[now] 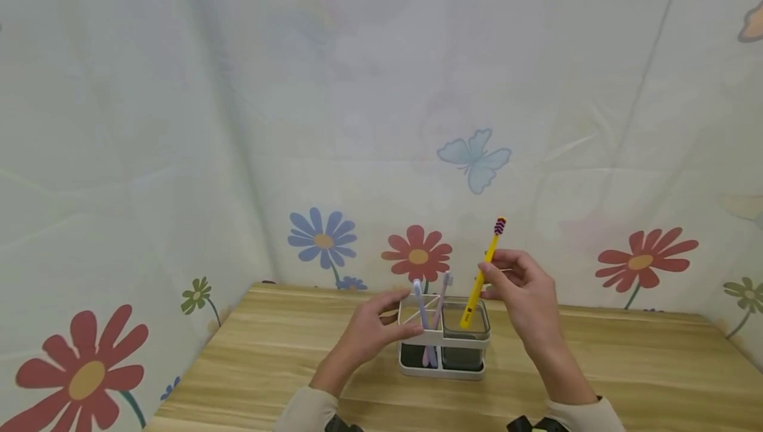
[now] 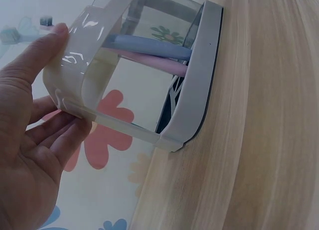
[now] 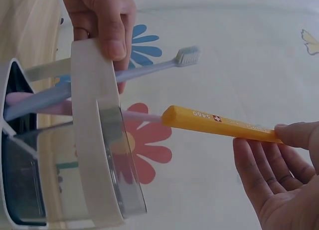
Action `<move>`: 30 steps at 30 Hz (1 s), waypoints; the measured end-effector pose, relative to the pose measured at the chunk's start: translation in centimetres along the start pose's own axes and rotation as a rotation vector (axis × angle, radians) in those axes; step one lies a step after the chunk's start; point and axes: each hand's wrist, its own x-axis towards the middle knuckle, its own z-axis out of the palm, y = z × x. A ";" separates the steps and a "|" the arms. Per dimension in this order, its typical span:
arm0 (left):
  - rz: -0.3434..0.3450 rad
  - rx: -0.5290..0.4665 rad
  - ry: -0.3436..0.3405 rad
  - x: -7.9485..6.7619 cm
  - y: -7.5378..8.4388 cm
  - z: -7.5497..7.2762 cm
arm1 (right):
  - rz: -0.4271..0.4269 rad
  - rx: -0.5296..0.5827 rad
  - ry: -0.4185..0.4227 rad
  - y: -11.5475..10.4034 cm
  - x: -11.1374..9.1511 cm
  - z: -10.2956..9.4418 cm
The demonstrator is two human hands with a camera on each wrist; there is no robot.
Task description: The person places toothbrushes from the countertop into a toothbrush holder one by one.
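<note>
A white toothbrush holder (image 1: 465, 337) with a divided left section stands on the table, a clear cup (image 3: 133, 190) set in its right side. My left hand (image 1: 372, 329) grips the holder's upper frame, thumb on the front face and fingers behind, as the left wrist view shows. In the left section lean a blue toothbrush (image 3: 144, 70) and a pink toothbrush (image 3: 142, 116). My right hand (image 1: 527, 289) pinches a yellow toothbrush (image 1: 479, 286) between thumb and fingers. Its purple bristles point up, and its handle end hangs over the cup, tilted.
The wood-grain table (image 1: 274, 346) extends to both sides of the holder. Behind it hangs a pale curtain (image 1: 357, 120) printed with flowers and a butterfly. Another curtain side closes off the left.
</note>
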 end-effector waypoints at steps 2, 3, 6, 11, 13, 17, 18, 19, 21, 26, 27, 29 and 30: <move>-0.003 0.004 -0.001 0.1 0.0 0.0 | 0.003 0.017 0.004 0.0 0.0 0.4; -0.004 0.005 -0.004 0.1 0.0 0.1 | 0.003 0.025 0.007 0.0 0.0 0.5; -0.004 0.002 -0.008 0.1 0.0 0.1 | 0.004 0.039 0.011 0.1 -0.1 1.0; 0.000 -0.002 -0.007 0.0 0.0 0.1 | -0.014 0.050 0.027 0.4 -0.3 1.5; 0.001 -0.001 -0.004 0.0 -0.1 0.1 | -0.026 0.056 0.038 0.6 -0.3 1.6; 0.004 -0.005 0.000 0.0 -0.1 -0.1 | -0.050 0.070 0.064 1.1 -0.3 2.0; 0.006 -0.005 0.001 -0.1 -0.1 -0.1 | -0.059 0.076 0.070 1.3 -0.4 2.1; 0.007 -0.006 0.002 -0.1 0.0 -0.1 | -0.068 0.081 0.077 1.4 -0.4 2.2; 0.010 -0.006 0.002 -0.1 0.0 -0.1 | -0.092 0.086 0.089 1.8 -0.4 2.5; 0.004 0.008 0.002 -0.1 0.1 0.0 | -0.124 0.089 0.106 2.8 -0.4 3.2; 0.003 0.012 0.001 -0.1 0.1 0.0 | -0.123 0.090 0.108 2.9 -0.5 3.3; -0.001 0.015 -0.001 0.0 0.1 0.0 | -0.115 0.092 0.112 3.1 -0.5 3.5; -0.003 0.015 -0.001 0.0 0.2 0.0 | -0.112 0.091 0.113 3.2 -0.5 3.5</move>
